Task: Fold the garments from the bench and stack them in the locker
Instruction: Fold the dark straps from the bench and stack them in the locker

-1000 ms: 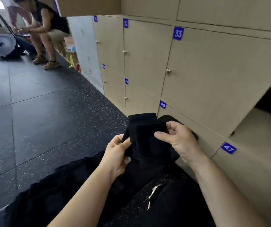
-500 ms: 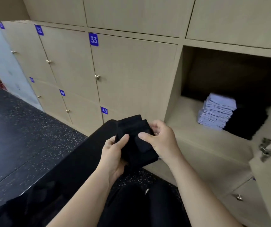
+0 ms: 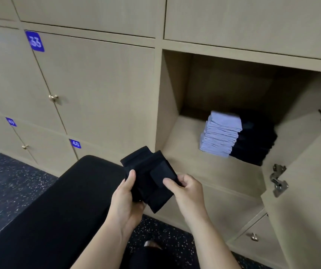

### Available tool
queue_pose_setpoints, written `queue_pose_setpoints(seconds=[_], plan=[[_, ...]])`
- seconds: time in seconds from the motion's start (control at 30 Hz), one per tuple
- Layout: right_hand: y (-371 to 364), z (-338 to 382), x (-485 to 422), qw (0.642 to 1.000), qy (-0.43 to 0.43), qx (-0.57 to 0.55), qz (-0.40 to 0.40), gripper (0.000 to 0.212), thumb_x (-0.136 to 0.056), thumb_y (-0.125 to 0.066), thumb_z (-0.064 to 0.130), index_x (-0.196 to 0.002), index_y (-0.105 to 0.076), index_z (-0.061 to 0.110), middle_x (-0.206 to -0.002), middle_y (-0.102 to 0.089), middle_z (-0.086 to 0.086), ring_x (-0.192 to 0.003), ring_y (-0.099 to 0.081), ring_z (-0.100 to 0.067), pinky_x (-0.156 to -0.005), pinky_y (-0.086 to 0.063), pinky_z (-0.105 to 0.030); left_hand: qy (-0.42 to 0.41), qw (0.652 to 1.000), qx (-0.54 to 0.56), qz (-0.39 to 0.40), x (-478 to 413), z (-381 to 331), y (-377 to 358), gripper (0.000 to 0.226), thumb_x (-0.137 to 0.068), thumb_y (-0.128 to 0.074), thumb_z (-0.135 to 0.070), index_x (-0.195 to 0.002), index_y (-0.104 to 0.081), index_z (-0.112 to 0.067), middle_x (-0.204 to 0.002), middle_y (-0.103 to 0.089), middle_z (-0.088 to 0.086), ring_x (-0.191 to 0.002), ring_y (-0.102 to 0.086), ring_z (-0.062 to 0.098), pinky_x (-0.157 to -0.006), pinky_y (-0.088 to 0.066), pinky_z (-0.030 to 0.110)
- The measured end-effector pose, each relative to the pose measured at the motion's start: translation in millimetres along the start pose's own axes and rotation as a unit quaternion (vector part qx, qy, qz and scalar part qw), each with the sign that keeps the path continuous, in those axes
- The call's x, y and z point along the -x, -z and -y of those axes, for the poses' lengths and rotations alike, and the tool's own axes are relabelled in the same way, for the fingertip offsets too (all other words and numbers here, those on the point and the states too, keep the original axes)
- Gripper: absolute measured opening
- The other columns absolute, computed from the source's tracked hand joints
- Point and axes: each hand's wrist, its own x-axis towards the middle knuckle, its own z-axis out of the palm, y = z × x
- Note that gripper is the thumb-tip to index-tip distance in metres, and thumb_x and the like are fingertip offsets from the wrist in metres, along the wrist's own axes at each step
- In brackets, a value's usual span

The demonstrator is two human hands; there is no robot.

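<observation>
A small folded black garment (image 3: 152,179) is held in front of me, above the end of the black padded bench (image 3: 62,206). My left hand (image 3: 125,200) grips its lower left edge, thumb on top. My right hand (image 3: 187,189) pinches its right side between thumb and fingers. Beyond it the open locker (image 3: 173,94) holds a stack of folded light blue-grey garments (image 3: 221,133) with a stack of folded dark garments (image 3: 255,140) right beside it.
The locker's door (image 3: 311,191) stands open at the right, with metal hinges (image 3: 277,180) on its inner edge. Closed lockers numbered 33 (image 3: 35,41) and 48 (image 3: 75,143) fill the wall to the left. Speckled dark floor (image 3: 4,183) lies below.
My view has swung right from the locker row and floor to the open locker. Both hands keep hold of the black garment and have carried it closer to the locker opening.
</observation>
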Motion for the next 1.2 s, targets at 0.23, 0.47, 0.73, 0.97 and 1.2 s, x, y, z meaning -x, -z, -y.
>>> queue_pose_setpoints(seconds=[0.23, 0.47, 0.73, 0.97, 1.2], plan=[[25.3, -21.4, -55.8, 0.997, -0.043, -0.058, -0.009, 0.009, -0.083, -0.07, 0.003, -0.078, -0.062, 0.006, -0.072, -0.064, -0.002, -0.07, -0.056, -0.016, -0.069, -0.046, -0.032, 0.005, 1.0, -0.005, -0.018, -39.6, 26.9, -7.7, 0.039, -0.093, -0.056, -0.033, -0.126, -0.063, -0.012, -0.119, -0.07, 0.01, -0.11, -0.066, 0.029, -0.097, -0.049, 0.049], [42.5, -40.2, -148.7, 0.993, -0.065, -0.057, -0.081, 0.012, -0.082, -0.07, 0.0, -0.081, -0.062, 0.008, -0.078, -0.066, -0.007, -0.072, -0.059, -0.019, -0.068, -0.049, -0.027, 0.04, 0.998, 0.019, -0.045, -69.2, 45.2, 7.5, 0.037, -0.092, -0.058, -0.03, -0.123, -0.063, -0.01, -0.116, -0.071, 0.014, -0.106, -0.068, 0.033, -0.073, -0.059, 0.042], [25.0, -72.1, -219.8, 0.992, -0.084, 0.067, -0.067, 0.019, -0.085, -0.065, -0.003, -0.094, -0.06, 0.012, -0.083, -0.063, -0.002, -0.074, -0.061, -0.018, -0.061, -0.049, -0.023, 0.046, 0.997, 0.03, -0.045, -88.6, 57.7, 32.9, 0.035, -0.086, -0.061, -0.029, -0.115, -0.068, -0.012, -0.114, -0.071, 0.014, -0.106, -0.068, 0.034, -0.093, -0.05, 0.053], [11.2, -85.6, -250.3, 0.97, -0.047, 0.202, -0.127, 0.027, -0.08, -0.071, 0.009, -0.107, -0.066, 0.011, -0.102, -0.07, -0.009, -0.095, -0.066, -0.029, -0.087, -0.055, -0.042, 0.058, 0.996, 0.044, -0.044, -101.2, 60.7, 30.8, 0.033, -0.091, -0.058, -0.027, -0.118, -0.067, -0.01, -0.113, -0.072, 0.014, -0.103, -0.069, 0.034, -0.08, -0.058, 0.048], [2.8, -90.2, -260.0, 0.949, -0.043, 0.281, -0.139, 0.029, -0.079, -0.076, 0.024, -0.103, -0.063, 0.015, -0.098, -0.07, -0.006, -0.091, -0.067, -0.028, -0.081, -0.056, -0.041, 0.054, 0.997, 0.041, -0.033, -106.7, 58.2, 35.6, 0.034, -0.088, -0.059, -0.027, -0.117, -0.067, -0.01, -0.112, -0.072, 0.013, -0.101, -0.07, 0.031, -0.072, -0.06, 0.044]])
